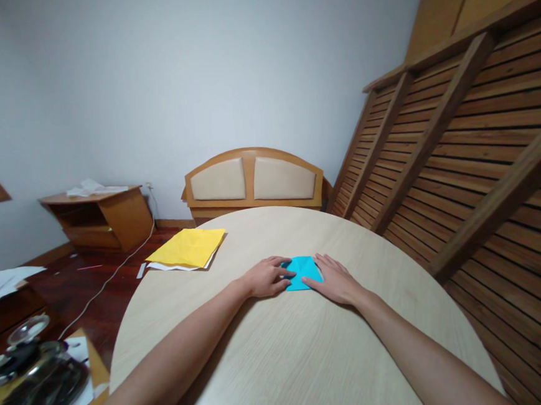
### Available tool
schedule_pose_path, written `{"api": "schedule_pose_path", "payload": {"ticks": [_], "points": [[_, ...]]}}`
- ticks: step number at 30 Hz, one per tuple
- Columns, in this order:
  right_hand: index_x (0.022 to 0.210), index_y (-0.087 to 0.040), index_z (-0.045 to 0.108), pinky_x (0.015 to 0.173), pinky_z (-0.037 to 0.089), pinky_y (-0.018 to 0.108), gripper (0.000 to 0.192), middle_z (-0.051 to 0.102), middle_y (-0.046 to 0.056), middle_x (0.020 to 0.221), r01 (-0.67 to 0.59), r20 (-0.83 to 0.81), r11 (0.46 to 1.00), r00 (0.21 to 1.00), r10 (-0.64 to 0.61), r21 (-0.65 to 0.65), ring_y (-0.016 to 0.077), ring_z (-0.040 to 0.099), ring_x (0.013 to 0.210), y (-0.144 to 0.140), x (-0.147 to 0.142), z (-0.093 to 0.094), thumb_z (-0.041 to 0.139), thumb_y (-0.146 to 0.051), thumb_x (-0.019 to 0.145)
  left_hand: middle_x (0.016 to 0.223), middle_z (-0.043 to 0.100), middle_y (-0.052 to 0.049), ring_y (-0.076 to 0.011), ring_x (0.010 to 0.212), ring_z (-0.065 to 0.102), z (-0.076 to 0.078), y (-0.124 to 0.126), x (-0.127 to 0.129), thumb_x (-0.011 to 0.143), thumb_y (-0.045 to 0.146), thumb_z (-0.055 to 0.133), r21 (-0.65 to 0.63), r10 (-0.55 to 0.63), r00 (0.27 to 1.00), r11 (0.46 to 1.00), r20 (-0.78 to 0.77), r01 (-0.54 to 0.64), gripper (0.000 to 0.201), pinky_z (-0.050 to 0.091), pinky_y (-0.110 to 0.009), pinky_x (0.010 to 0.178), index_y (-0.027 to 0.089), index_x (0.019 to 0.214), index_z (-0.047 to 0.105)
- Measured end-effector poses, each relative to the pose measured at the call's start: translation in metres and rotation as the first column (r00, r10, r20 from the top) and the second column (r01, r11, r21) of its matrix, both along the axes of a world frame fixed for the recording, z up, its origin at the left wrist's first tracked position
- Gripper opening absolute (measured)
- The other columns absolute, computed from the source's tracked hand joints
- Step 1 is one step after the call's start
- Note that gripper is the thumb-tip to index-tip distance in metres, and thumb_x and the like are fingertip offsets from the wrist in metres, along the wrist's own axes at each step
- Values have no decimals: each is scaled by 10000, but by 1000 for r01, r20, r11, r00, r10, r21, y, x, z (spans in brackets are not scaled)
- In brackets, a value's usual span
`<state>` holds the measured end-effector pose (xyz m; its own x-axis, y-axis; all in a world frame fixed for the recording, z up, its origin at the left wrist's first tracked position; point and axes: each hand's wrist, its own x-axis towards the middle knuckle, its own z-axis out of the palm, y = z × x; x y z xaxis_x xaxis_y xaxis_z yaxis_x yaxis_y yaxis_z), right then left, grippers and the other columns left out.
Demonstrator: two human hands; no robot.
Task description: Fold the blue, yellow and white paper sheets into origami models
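- Blue paper (303, 272), folded small, lies flat near middle of round pale wood surface (283, 364), btwn both hands.
- Left hand (267, 277) rests on paper's left edge, fingers loosely curled, pressing down; not gripping.
- Right hand (335, 280) lies flat & open, fingertips on paper's right edge.
- Yellow paper (188, 247) sits atop white sheets at surface's far-left rim, well apart from hands.
- Padded headboard (252, 180) stands vs wall behind; slatted wood frame (474, 168) leans at right.

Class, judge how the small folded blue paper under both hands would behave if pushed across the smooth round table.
The small folded blue paper looks thin and flat, so probably light and floppy. On the smooth pale wooden table it would likely slide, not roll.
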<state>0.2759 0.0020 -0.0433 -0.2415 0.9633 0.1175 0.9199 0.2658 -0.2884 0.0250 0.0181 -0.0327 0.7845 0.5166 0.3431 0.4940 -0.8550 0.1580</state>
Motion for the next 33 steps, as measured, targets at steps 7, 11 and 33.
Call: {"api": "schedule_pose_path", "payload": {"ticks": [7,11,33], "points": [[1311,-132,544,1075,395,431,513,593,154,1337,-92,-174,983,977,120,160,296,525,1254,5,2,-2,583,-422,889,1458,478,-175,-311,1335,471,0,1,0,898,340,595,-44,51,998,998,27,-50,347,384,-457,1107,180,1192,685],[1191,-175,576,952,479,391,365,655,122,1183,-90,-329,982,934,142,168,249,621,1083,8,3,-3,621,-333,865,1491,430,-191,-328,1334,472,0,1,-1,877,325,614,-77,63,997,995,40,-60,330,385,-469,1103,169,1160,680],[1026,-192,603,853,449,361,301,662,71,984,-255,-286,923,897,337,288,242,600,929,-10,-8,27,613,-455,880,904,670,-83,-201,829,610,5,6,3,920,235,493,-79,171,864,985,474,-152,166,489,-323,775,178,957,644]]}}
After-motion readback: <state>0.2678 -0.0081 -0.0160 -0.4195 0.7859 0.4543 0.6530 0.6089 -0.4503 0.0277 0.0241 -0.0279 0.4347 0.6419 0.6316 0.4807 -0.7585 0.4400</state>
